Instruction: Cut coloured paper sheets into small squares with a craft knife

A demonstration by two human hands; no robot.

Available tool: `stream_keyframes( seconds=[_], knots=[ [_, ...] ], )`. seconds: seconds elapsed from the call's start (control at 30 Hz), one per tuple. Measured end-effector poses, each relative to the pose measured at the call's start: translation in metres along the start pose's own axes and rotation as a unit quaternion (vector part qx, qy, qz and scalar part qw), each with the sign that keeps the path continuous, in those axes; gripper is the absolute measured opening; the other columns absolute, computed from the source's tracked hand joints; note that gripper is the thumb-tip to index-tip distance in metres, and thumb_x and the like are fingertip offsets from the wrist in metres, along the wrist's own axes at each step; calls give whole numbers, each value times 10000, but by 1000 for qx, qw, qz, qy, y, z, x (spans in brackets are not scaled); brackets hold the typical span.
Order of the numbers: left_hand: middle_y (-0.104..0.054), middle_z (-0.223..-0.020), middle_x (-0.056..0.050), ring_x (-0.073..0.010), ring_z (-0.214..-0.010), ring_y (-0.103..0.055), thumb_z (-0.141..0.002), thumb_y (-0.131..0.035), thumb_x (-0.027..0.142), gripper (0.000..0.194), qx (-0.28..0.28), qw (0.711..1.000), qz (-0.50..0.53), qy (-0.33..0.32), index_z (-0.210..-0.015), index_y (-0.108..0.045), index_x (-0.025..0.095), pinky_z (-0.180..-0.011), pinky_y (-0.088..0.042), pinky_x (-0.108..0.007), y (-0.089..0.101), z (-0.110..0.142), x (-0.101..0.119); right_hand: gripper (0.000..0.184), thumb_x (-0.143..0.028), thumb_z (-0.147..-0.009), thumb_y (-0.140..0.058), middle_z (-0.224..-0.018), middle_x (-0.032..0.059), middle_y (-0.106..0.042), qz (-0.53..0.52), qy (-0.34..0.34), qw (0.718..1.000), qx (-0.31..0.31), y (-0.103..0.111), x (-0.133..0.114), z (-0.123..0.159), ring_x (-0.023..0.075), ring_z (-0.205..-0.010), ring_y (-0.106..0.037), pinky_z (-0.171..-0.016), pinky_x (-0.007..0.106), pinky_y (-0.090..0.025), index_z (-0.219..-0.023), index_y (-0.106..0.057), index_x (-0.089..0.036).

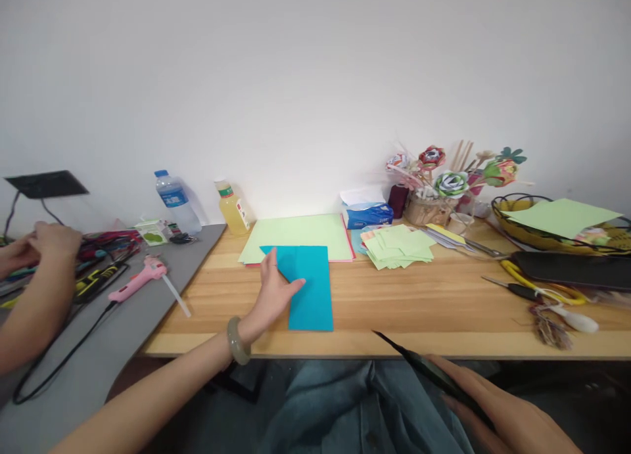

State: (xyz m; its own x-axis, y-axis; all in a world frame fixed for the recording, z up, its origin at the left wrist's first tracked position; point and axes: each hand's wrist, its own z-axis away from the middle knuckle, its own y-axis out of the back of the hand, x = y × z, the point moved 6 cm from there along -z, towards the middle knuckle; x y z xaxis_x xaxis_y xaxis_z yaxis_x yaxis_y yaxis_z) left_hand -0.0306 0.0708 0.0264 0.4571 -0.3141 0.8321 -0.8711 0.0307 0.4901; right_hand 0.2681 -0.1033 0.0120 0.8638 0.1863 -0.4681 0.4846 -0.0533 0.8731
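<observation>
My left hand (274, 290) lies flat and open on the left edge of a blue sheet of paper (309, 286) on the wooden table (424, 303); a pale bangle sits on that wrist. My right hand (497, 408) is below the table's front edge, over my lap, closed on dark scissors (424, 365) whose blades point up and left toward the table edge. Behind the blue sheet lies a stack of light green paper (300, 237).
Small green paper squares (397, 247), a tissue pack (367, 214), a pot of paper flowers (436, 198), a basket (542, 240), yellow scissors (537, 290). Two bottles (177, 201) stand at back left. Another person's hands (39, 244) work over tools and a pink glue gun (140, 278) on a grey table.
</observation>
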Motion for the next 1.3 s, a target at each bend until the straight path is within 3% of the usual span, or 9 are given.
stream_keyframes(
  seconds=[0.07,0.13,0.2,0.4,0.6,0.77,0.9,1.03,1.3],
  knots=[
    [-234,-1486,-89,-274,-1389,-87,-736,-662,337,786,-152,983,-69,-74,-1400,-252,236,-1114,-126,-488,-8,9,11,423,-339,-862,-393,-1111,51,-659,17,24,999,13,4,-6,-5,208,-921,-657,-717,256,-544,-1252,-541,-269],
    [-281,-1476,-68,-297,-1391,-40,-698,-705,357,777,-295,934,-142,-144,-1375,-338,253,-1106,-119,-518,-18,23,18,449,-321,-883,-343,-1065,77,-669,28,29,999,-3,2,-13,-10,194,-848,-677,-655,237,-549,-1298,-499,-254],
    [-314,-1463,-62,-310,-1389,-42,-694,-713,384,749,-341,899,-203,-186,-1355,-387,251,-1101,-113,-535,-21,31,18,453,-309,-892,-324,-1020,85,-666,42,37,998,-20,-1,-20,-13,181,-772,-686,-616,232,-548,-1314,-481,-254],
    [-473,-1354,-109,-222,-1263,-422,-811,-566,286,466,-341,856,-258,-291,-1256,-518,155,-1064,-325,-335,-27,37,19,438,-250,-878,-381,-947,58,-632,72,106,991,-36,-8,-36,-12,136,-705,-670,-605,206,-537,-1304,-484,-270],
    [-573,-1248,-117,-245,-1175,-514,-912,-405,280,323,-312,818,-315,-367,-1119,-622,159,-1001,-402,-372,-36,37,34,453,-192,-867,-416,-908,31,-619,123,148,981,-17,-13,-41,-11,116,-669,-650,-598,197,-531,-1310,-459,-279],
    [-570,-1257,-98,-258,-1181,-502,-905,-437,445,392,-327,814,-319,-358,-1156,-604,195,-980,-408,-374,-43,37,42,507,-134,-827,-437,-856,21,-659,159,183,970,17,-13,-46,-11,139,-680,-654,-599,213,-534,-1307,-463,-294],
    [-422,-1370,-197,-344,-1276,-375,-739,-501,692,811,-354,796,-349,-346,-1326,-439,136,-1018,-341,-447,-47,52,38,508,-118,-810,-442,-852,32,-658,172,197,965,22,-13,-48,-8,135,-652,-649,-580,207,-531,-1293,-485,-271],
    [-367,-1400,-212,-349,-1283,-360,-855,-476,525,650,-353,769,-403,-349,-1362,-374,131,-973,-390,-454,-52,72,37,505,-126,-826,-439,-826,27,-642,170,196,966,8,-14,-45,-5,123,-657,-650,-575,184,-527,-1316,-458,-244],
    [-587,-1237,-87,-224,-1167,-528,-936,-411,293,304,-310,832,-324,-327,-1134,-613,181,-978,-424,-349,-48,65,53,444,-180,-863,-410,-807,21,-640,166,201,965,22,-5,-42,5,116,-604,-643,-542,183,-520,-1293,-480,-261]
  ],
)
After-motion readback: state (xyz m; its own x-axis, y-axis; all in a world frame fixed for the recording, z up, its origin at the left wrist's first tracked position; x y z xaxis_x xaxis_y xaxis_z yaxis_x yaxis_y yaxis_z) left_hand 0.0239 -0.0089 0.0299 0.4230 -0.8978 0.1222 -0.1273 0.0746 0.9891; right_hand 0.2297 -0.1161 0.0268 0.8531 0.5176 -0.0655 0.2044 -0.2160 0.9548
